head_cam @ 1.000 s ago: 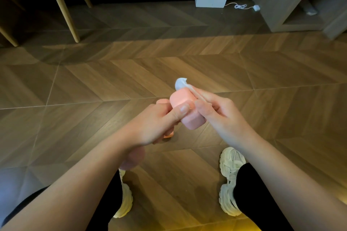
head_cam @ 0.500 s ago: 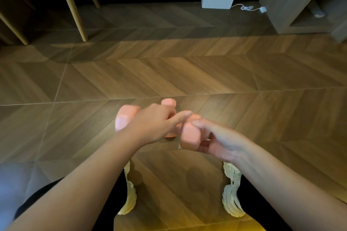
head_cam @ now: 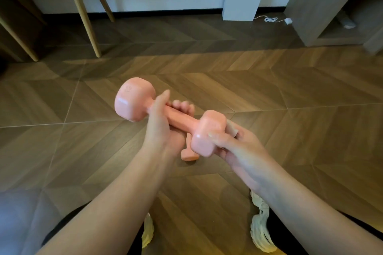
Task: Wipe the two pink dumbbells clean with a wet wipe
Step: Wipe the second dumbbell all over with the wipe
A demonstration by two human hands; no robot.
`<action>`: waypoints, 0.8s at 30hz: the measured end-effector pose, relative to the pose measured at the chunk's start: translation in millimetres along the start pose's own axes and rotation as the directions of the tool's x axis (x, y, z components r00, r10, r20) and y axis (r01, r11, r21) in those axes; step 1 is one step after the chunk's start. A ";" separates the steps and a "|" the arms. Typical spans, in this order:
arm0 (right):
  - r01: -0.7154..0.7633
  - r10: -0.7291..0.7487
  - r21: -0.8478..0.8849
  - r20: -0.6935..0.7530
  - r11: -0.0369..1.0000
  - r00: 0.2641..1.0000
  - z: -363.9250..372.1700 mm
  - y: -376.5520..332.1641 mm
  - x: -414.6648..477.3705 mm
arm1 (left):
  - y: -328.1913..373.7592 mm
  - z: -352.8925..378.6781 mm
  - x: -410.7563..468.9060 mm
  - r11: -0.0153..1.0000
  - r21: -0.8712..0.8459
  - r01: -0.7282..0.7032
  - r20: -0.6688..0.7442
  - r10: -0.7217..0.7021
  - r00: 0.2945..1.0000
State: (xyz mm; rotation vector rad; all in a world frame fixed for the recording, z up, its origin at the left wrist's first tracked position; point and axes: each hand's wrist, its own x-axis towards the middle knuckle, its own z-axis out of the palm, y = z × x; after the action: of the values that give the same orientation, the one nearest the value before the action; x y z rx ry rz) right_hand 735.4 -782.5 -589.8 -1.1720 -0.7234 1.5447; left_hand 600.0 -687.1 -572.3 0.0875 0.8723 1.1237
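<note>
I hold a pink dumbbell [head_cam: 134,99] up in front of me, lying across from upper left to lower right. My left hand [head_cam: 163,122] is wrapped around its bar in the middle. My right hand [head_cam: 238,147] cups the near right head [head_cam: 207,132], thumb on top, with a wet wipe [head_cam: 231,129] pressed between the fingers and the head; only a pale strip of it shows. The second pink dumbbell [head_cam: 189,154] lies on the wooden floor below my hands, mostly hidden by them.
Wooden chair legs [head_cam: 83,12] stand at the back left. A white box [head_cam: 241,4] with a cable sits against the wall, and a grey shelf unit [head_cam: 323,6] is at the back right. My two pale shoes [head_cam: 262,225] are on the floor below.
The dumbbell has been turned from end-on to lying across, and raised. My right hand with the wipe has shifted from the top of the head to its underside and side.
</note>
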 end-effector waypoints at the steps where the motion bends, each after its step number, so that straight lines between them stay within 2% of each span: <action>1: 0.084 -0.085 -0.105 -0.006 0.991 0.996 4.3 -0.6 -0.3 | 4.2 2.8 1.5 0.997 -0.079 0.006 -0.005 -0.006 1.000; 3: 0.279 -0.291 -0.320 0.013 0.905 0.957 12.3 -1.8 -1.3 | 11.1 5.8 2.3 0.996 -0.092 -0.001 -0.013 0.000 1.000; 4: 0.377 -0.404 -0.444 0.036 0.813 0.914 14.0 -1.1 -1.6 | 13.4 7.5 2.9 0.997 -0.072 -0.013 -0.018 0.012 1.000; 6: 0.546 -0.607 -0.647 0.158 0.532 0.779 15.2 0.8 -1.6 | 16.0 10.1 4.0 0.998 -0.042 -0.044 -0.011 0.043 0.999; 8: 0.615 -0.672 -0.722 0.286 0.317 0.683 13.6 2.4 -1.3 | 16.6 11.0 5.4 0.998 -0.043 -0.048 -0.009 0.048 0.999; 9: 0.624 -0.671 -0.734 0.324 0.267 0.667 12.1 1.4 -1.5 | 16.8 10.6 6.3 0.998 -0.049 -0.041 -0.009 0.040 0.999; 10: 0.632 -0.658 -0.731 0.346 0.257 0.669 11.0 -0.9 -1.7 | 17.1 10.0 6.7 0.998 -0.053 -0.033 -0.009 0.032 0.999; 11: 0.646 -0.644 -0.702 0.350 0.301 0.680 10.7 -4.5 -3.1 | 17.5 9.9 6.6 0.998 -0.053 -0.027 -0.008 0.027 1.000; 13: 0.641 -0.628 -0.579 0.264 0.504 0.732 11.6 -11.3 -5.6 | 17.7 9.6 6.3 0.998 -0.050 -0.029 0.006 0.029 1.000; 15: 0.510 -0.557 -0.431 0.020 0.744 0.830 13.9 -18.5 -5.2 | 17.3 9.4 5.4 0.998 -0.045 -0.034 0.034 0.036 0.999; 17: 0.290 -0.336 -0.226 -0.203 0.930 0.920 14.0 -23.8 -2.2 | 16.9 8.9 4.7 0.999 -0.036 -0.038 0.078 0.041 0.996; 18: 0.136 -0.157 -0.112 -0.204 0.984 0.966 12.3 -24.0 0.1 | 16.2 9.0 4.2 0.999 -0.033 -0.037 0.106 0.040 0.994; 19: -0.036 0.034 -0.013 -0.133 0.999 0.991 11.8 -25.1 1.6 | 15.3 9.3 3.7 0.999 -0.032 -0.032 0.134 0.036 0.990; 21: -0.286 0.281 0.065 0.071 0.956 0.957 12.5 -24.2 2.2 | 12.6 10.5 2.6 1.000 -0.023 -0.016 0.183 0.020 0.983; 22: -0.332 0.319 0.080 0.139 0.940 0.938 10.9 -22.2 1.8 | 11.1 11.2 1.9 1.000 -0.010 -0.014 0.198 0.016 0.980; 24: -0.326 0.301 0.124 0.188 0.937 0.935 6.3 -21.9 3.4 | 8.9 12.0 1.3 1.000 0.008 -0.030 0.191 0.027 0.981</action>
State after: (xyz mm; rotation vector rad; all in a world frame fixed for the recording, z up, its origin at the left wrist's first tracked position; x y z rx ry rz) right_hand 737.5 -772.1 -569.4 -1.0895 -0.5288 1.9496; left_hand 601.3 -677.7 -560.7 0.2142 0.7084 1.1174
